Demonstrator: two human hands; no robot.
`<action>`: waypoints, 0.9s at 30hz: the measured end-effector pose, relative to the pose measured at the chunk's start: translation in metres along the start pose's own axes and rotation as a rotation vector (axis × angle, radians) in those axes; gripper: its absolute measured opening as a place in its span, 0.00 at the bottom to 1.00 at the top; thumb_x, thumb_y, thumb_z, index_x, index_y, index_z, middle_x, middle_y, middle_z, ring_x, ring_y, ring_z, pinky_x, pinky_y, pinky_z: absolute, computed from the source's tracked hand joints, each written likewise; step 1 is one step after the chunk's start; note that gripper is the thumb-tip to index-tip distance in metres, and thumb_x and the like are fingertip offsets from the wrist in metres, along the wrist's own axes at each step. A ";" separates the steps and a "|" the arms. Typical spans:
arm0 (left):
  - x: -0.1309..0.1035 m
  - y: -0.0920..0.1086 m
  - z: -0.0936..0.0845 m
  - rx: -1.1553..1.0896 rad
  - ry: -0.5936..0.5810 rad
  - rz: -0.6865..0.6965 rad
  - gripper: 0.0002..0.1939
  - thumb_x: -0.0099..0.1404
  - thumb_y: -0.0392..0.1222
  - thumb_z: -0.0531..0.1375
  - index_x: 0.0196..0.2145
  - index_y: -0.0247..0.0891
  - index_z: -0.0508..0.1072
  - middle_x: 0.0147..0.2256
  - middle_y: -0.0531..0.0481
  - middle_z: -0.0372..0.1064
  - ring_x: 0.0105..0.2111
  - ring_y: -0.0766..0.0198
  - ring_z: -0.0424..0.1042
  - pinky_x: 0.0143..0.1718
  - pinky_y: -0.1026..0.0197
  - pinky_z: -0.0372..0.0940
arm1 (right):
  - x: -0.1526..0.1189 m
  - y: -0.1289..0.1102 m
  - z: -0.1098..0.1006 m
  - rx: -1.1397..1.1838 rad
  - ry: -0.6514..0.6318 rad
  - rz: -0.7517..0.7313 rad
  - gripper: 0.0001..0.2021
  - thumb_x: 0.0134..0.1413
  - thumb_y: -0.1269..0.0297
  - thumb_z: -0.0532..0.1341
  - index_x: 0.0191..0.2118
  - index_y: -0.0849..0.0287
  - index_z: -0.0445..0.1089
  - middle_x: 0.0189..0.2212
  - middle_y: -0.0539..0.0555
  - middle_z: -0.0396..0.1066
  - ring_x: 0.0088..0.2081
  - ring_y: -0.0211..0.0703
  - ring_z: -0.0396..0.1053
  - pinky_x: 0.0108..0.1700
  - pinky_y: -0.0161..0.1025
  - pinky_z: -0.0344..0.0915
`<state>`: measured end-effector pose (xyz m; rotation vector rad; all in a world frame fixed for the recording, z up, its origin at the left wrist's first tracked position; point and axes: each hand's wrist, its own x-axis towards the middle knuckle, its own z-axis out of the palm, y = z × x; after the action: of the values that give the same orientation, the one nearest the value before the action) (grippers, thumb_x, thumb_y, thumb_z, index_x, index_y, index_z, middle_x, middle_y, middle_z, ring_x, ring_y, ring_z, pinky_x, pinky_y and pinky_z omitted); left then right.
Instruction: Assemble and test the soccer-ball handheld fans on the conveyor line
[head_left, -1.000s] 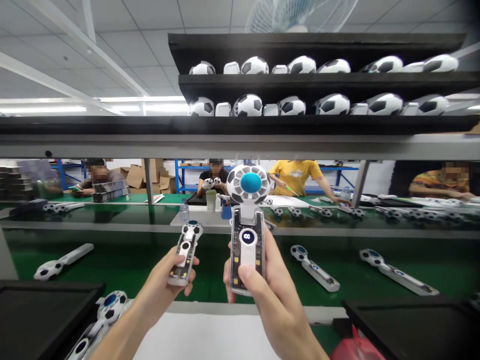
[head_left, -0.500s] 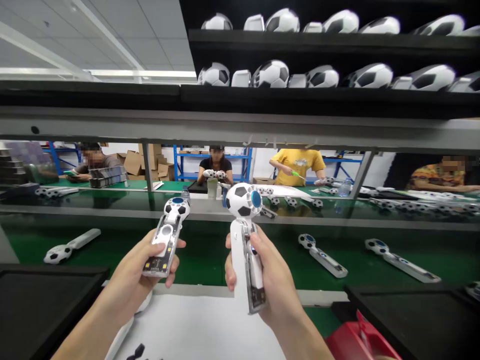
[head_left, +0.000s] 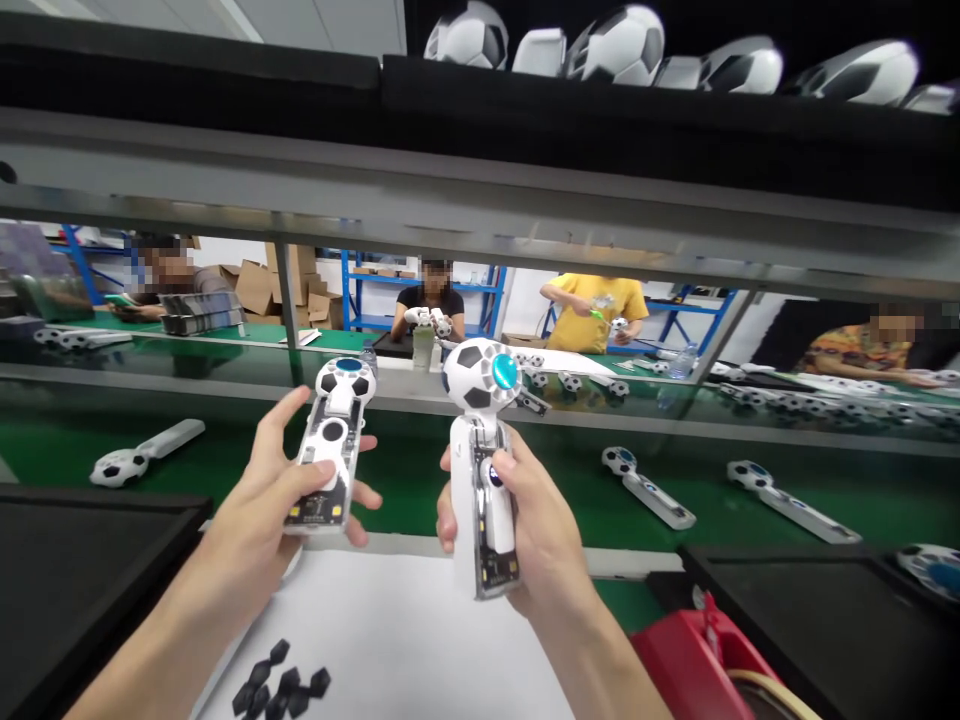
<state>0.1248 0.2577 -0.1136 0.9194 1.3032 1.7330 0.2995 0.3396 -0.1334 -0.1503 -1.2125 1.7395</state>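
Observation:
My left hand (head_left: 277,490) holds a handheld fan (head_left: 330,440) with a soccer-ball head and a clear-fronted handle. Its thumb presses on the handle's front, while the index finger sticks out to the side. My right hand (head_left: 536,500) is wrapped round a second soccer-ball fan (head_left: 480,375), turned so its white side and circuit-filled front both show. The right thumb lies by a small dark round window on that handle. Both fans are upright, heads up, apart from each other. Below them, several black pentagon pieces (head_left: 289,690) lie on a white sheet (head_left: 405,640).
On the green belt (head_left: 405,500) lie similar fans, one at left (head_left: 146,455) and two at right (head_left: 649,485). Black trays (head_left: 75,600) flank the sheet; a red tape dispenser (head_left: 697,650) stands at right. A shelf (head_left: 600,130) holds more ball-headed fans overhead. Several people sit or stand across the line.
The view has tipped downward, revealing more black pieces. My left index finger has lifted away from the fan's handle. The blue disc on the right fan's head looks brighter.

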 end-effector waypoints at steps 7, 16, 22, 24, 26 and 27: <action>-0.007 -0.023 0.015 0.307 -0.036 0.186 0.20 0.63 0.55 0.62 0.51 0.47 0.77 0.49 0.47 0.71 0.47 0.54 0.71 0.45 0.58 0.69 | -0.007 0.020 0.004 -0.082 -0.059 0.120 0.19 0.67 0.58 0.57 0.61 0.50 0.60 0.41 0.53 0.72 0.34 0.42 0.74 0.38 0.40 0.72; -0.005 -0.029 0.009 0.466 -0.114 0.340 0.21 0.62 0.46 0.65 0.53 0.53 0.73 0.54 0.51 0.64 0.54 0.56 0.67 0.55 0.58 0.66 | -0.014 0.042 0.016 -0.153 0.047 0.047 0.19 0.64 0.58 0.62 0.59 0.48 0.65 0.59 0.52 0.66 0.60 0.49 0.64 0.61 0.47 0.63; -0.010 -0.030 0.012 0.478 -0.101 0.426 0.21 0.63 0.45 0.64 0.54 0.49 0.74 0.56 0.48 0.63 0.55 0.51 0.64 0.55 0.57 0.64 | -0.018 0.043 0.023 -0.201 0.113 -0.012 0.18 0.61 0.60 0.64 0.56 0.50 0.66 0.55 0.53 0.69 0.57 0.51 0.67 0.60 0.48 0.65; -0.006 -0.030 0.011 0.432 -0.098 0.440 0.20 0.62 0.46 0.65 0.53 0.48 0.76 0.57 0.47 0.62 0.57 0.50 0.63 0.58 0.57 0.61 | -0.013 0.042 0.025 -0.219 0.152 -0.026 0.18 0.59 0.60 0.65 0.54 0.49 0.67 0.52 0.53 0.71 0.55 0.50 0.69 0.58 0.46 0.67; 0.000 -0.031 0.009 0.342 -0.114 0.415 0.21 0.65 0.47 0.63 0.55 0.48 0.74 0.56 0.47 0.65 0.56 0.52 0.65 0.58 0.57 0.61 | -0.006 0.037 0.024 -0.200 0.236 -0.030 0.17 0.55 0.59 0.67 0.50 0.50 0.67 0.45 0.52 0.74 0.46 0.49 0.74 0.48 0.46 0.73; 0.003 -0.031 0.008 0.273 -0.124 0.370 0.24 0.66 0.47 0.61 0.60 0.50 0.69 0.52 0.47 0.68 0.51 0.54 0.69 0.53 0.57 0.65 | -0.003 0.034 0.021 -0.170 0.270 -0.005 0.17 0.53 0.58 0.69 0.47 0.51 0.67 0.40 0.52 0.75 0.39 0.48 0.75 0.41 0.44 0.75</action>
<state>0.1353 0.2694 -0.1418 1.4783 1.3723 1.7586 0.2670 0.3228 -0.1503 -0.4683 -1.1566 1.5527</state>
